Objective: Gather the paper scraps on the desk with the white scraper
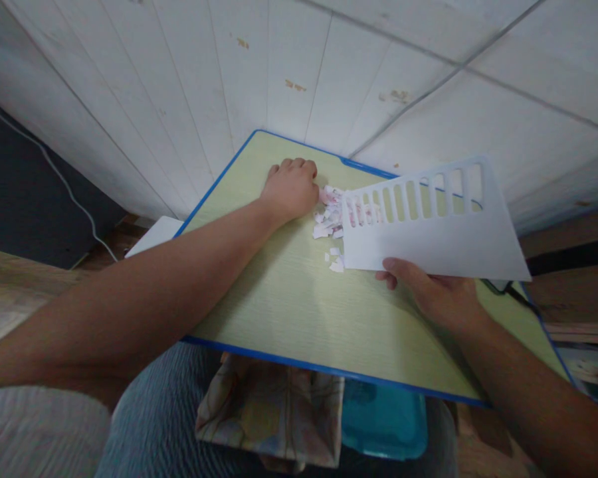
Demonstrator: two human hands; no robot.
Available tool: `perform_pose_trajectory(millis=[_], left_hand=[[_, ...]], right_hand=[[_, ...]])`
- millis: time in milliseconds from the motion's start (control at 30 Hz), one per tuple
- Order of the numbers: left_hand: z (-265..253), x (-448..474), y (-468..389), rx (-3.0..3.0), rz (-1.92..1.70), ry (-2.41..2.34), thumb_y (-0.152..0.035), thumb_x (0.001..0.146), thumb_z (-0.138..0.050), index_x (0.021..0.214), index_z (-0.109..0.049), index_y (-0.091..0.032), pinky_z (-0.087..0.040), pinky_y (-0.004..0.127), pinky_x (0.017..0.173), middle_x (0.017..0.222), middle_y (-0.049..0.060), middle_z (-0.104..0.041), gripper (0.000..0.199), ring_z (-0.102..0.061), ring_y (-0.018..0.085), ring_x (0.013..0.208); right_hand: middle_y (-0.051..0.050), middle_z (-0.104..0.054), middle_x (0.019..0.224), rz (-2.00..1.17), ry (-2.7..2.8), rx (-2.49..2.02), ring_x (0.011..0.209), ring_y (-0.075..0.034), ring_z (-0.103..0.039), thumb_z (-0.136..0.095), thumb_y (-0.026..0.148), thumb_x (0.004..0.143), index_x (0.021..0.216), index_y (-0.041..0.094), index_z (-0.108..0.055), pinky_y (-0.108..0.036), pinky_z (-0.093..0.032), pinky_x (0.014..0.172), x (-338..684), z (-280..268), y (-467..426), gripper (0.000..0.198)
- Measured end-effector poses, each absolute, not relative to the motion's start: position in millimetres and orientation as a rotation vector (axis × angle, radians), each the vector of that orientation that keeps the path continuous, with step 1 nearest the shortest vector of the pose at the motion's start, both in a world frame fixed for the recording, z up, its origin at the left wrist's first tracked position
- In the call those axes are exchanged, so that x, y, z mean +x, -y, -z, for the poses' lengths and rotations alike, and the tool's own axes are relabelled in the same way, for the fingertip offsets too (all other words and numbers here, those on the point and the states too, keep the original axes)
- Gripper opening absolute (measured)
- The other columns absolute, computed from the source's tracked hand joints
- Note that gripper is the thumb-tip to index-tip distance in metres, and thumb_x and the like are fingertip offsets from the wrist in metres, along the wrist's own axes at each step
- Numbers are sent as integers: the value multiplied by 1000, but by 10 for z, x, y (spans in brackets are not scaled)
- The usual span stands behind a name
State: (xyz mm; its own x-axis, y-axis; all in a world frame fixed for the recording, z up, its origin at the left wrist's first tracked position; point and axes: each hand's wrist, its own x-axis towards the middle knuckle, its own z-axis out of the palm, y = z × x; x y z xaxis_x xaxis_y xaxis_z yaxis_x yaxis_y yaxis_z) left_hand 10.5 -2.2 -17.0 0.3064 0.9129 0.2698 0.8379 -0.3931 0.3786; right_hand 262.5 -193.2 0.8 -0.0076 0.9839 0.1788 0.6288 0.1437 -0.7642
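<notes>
My left hand [293, 189] rests on the far part of the small table, its fingers curled and their tips turned out of sight. Right beside it lies a loose pile of torn paper scraps [329, 222], white with some pink. My right hand [431, 289] grips the lower edge of a white sheet with a row of cut-out slots [428, 242], thumb in front. That sheet is tilted up over the table, its left end at the scraps. Some pinkish scraps show through the leftmost slots.
The pale table [279, 292] has a blue rim and stands against a white panelled wall [179, 79]. A dark object with a cable [498, 285] sits behind the sheet. Below the front edge are a patterned fabric box [274, 411] and a turquoise container [383, 418].
</notes>
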Motion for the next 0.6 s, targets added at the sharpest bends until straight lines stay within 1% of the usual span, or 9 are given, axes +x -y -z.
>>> perform_pose_trajectory(millis=[167,333,400,500,600], left_hand=[[185,106,10,2414,-682,-1636,-20,106,-55,149,-77,-25,-47,63,130,155,17,-74,48,-61,41,151],[179,103,8,2417,-661,-1643,-20,106,-55,148,-77,-27,-46,60,131,155,16,-74,48,-61,40,149],[174,101,12,2412,-663,-1636,-19,105,-56,149,-78,-26,-45,61,132,156,16,-73,49,-61,41,150],[166,98,19,2407,-664,-1632,-19,106,-55,149,-78,-24,-45,63,131,155,18,-73,49,-60,42,150],[163,95,18,2404,-664,-1635,-18,107,-53,147,-78,-26,-47,61,130,154,16,-74,47,-61,40,150]], right_hand=[[-1,-79,68,-645,1705,-1531,63,-26,-75,-82,56,102,69,33,-79,-43,-67,70,2590,-49,1921,41],[-3,-80,70,-800,1787,-1473,65,-27,-76,-82,60,102,75,32,-84,-43,-68,67,2564,-38,1949,38],[-3,-80,70,-828,1758,-1462,66,-28,-76,-84,58,101,73,32,-81,-44,-69,68,2567,-54,1961,38],[-4,-79,70,-837,1685,-1465,68,-30,-76,-84,52,101,69,32,-77,-48,-68,74,2585,-111,1950,37],[-4,-79,70,-788,1660,-1478,65,-29,-74,-80,45,100,68,33,-76,-49,-66,71,2602,-164,1914,35]])
